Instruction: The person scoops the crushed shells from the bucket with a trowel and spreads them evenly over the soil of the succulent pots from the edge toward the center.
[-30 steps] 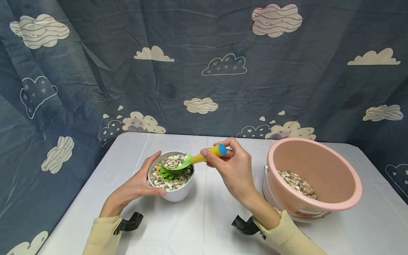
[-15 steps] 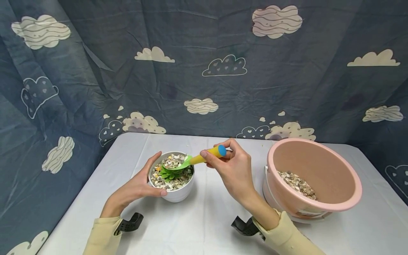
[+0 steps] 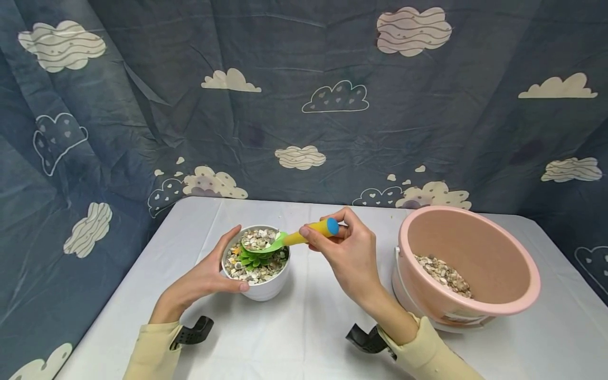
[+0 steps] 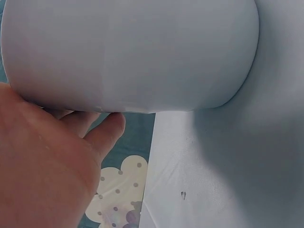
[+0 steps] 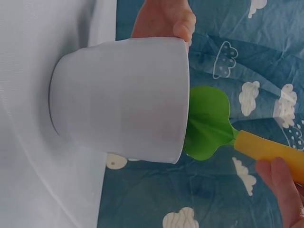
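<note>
My left hand (image 3: 204, 277) holds a white flower pot (image 3: 265, 290) by its left side, thumb at the front rim and fingers behind. The pot stands upright on the table, with small stones and a green leafy plant (image 3: 250, 260) in it. My right hand (image 3: 350, 258) pinches the yellow handle of a small trowel (image 3: 298, 237) with a blue end. Its green blade (image 5: 209, 123), loaded with stones in the head view, is just above the pot opening, partly over the plant. In the left wrist view, the left fingers (image 4: 107, 133) touch the pot wall.
A pink bucket (image 3: 508, 264) with a heap of stones (image 3: 444, 275) in its bottom stands on the right, beside my right forearm. A white cloth (image 3: 294, 338) covers the table. Behind it hangs a dark blue curtain (image 3: 266, 121) with clouds.
</note>
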`<state>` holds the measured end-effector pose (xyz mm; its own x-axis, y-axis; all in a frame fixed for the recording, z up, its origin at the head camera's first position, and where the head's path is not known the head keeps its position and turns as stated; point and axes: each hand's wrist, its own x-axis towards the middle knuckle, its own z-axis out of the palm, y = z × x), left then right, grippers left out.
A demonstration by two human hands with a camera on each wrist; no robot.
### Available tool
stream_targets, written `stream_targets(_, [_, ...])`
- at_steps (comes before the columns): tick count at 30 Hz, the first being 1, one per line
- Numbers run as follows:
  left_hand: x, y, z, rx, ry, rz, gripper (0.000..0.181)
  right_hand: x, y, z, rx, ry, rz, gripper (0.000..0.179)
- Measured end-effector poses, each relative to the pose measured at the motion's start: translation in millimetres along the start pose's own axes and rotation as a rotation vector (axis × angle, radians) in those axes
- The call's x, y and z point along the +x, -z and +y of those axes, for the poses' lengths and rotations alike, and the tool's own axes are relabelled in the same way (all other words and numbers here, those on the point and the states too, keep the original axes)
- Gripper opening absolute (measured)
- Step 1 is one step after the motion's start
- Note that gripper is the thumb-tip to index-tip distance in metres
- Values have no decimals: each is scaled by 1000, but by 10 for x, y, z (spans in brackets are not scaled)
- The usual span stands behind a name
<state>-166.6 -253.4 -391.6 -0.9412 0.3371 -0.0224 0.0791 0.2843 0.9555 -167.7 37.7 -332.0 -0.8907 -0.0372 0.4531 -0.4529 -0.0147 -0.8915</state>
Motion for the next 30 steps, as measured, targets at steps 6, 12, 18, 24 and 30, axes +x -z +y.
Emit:
stream_targets(6, [-23,23,-5,-24,-11,-7,118,-17,78,70,45,-30,26,35])
stream_targets(12, [-22,30,0,-31,-13,-12,118,-8,163,171,134,-58,58,32])
stream_targets(18, [-15,30,3,-35,-12,-13,119,12,218,240,212,-72,65,31])
stream_targets(24, [-1,34,-7,-24,-18,-4,118,52,238,263,227,-73,79,33])
stream_targets(30, [15,32,-9,-6,-18,13,119,82,242,263,221,-67,83,34])
